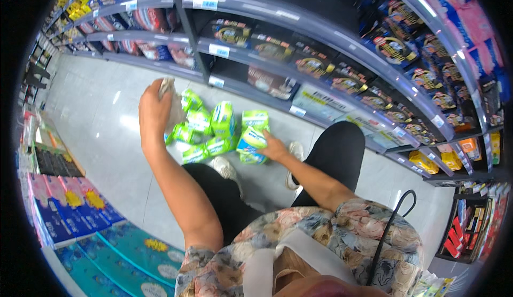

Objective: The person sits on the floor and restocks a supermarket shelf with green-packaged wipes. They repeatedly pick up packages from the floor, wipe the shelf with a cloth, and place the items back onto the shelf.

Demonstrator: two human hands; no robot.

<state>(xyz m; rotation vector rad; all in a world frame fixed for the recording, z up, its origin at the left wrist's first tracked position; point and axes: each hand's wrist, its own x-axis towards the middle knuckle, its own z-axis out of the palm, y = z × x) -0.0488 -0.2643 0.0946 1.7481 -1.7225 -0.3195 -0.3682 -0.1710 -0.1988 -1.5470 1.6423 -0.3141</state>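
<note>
Raised above the floor at the left, my left hand [153,106] pinches a crumpled, translucent plastic bag [175,108], its lower part blurred. Below and right of that bag, several bright green packs lie heaped on the floor, among them an upright-looking pack [223,118] and a row of packs [208,148] by my left shoe. My right hand [275,146] grips the right edge of a green, white and blue pack [252,138]. Just behind it sits another green pack [255,117]. My right fingertips are partly hidden by the pack.
Store shelving [256,62] with dark packages runs along the far side and right. White shoes [226,168] and my bent knee [340,148] frame the packs. Teal boxes [120,261] and blue-pink boxes [72,209] stand at the lower left. A black cable [386,237] hangs beside my torso.
</note>
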